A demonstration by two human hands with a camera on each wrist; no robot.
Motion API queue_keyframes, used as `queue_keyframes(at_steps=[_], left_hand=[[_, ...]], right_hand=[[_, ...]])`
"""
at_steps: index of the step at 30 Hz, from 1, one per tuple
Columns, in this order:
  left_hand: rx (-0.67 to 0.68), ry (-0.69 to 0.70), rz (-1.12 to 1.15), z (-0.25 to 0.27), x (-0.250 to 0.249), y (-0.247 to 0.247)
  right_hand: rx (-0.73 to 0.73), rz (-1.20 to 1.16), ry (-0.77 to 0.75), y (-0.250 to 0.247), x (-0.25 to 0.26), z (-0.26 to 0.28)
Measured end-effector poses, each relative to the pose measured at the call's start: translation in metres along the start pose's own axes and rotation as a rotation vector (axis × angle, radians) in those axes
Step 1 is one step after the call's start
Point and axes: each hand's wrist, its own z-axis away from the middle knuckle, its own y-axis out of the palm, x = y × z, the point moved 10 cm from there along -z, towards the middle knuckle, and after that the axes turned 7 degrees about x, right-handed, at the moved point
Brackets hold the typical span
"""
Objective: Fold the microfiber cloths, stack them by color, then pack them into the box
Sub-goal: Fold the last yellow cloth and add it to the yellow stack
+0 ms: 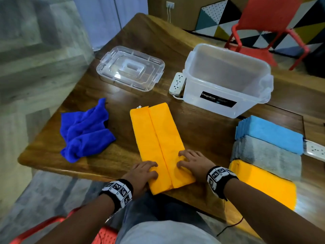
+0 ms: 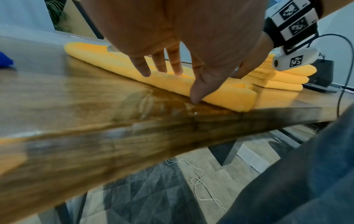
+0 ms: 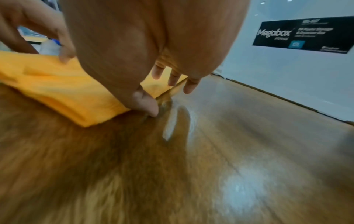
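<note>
An orange microfiber cloth [image 1: 159,143], folded into a long strip, is lying on the wooden table [image 1: 202,131]; left hand [image 1: 143,173] and right hand [image 1: 192,162] are pressing flat, fingers spread, pinning its near end for the next fold.

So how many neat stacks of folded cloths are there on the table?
3, in a row at the table's right edge: light blue stack farthest, grey stack in the middle, yellow stack nearest. How many cloths each holds is unclear.
</note>
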Motion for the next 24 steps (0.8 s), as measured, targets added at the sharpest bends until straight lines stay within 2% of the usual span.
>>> queue_keyframes(at_steps=[3,6,9,13,16,18,24], left_hand=[[-0.023,0.013,0.0,0.004,-0.004,0.007],[-0.078,-0.021,0.12,0.008,0.002,0.008],[-0.117,-0.084,0.275,0.013,0.007,0.012],[-0.217,-0.244,0.583,0.022,0.033,0.017],[-0.188,-0.4,0.752,0.023,0.053,0.023],[-0.22,-0.462,0.822,0.022,0.061,0.019],[-0.329,-0.628,1.073,0.022,0.082,0.015]], right_hand=[[-0.003,-0.003,-0.028,0.007,0.005,0.001],[-0.027,-0.062,-0.038,0.009,0.004,0.003],[-0.119,-0.125,-0.058,0.009,0.007,0.008],[-0.204,-0.346,-0.066,0.005,0.005,0.013],[-0.248,-0.592,0.012,-0.003,-0.01,0.012],[-0.256,-0.688,0.055,-0.007,-0.017,0.01],[-0.149,-0.93,0.158,-0.007,-0.028,-0.001]])
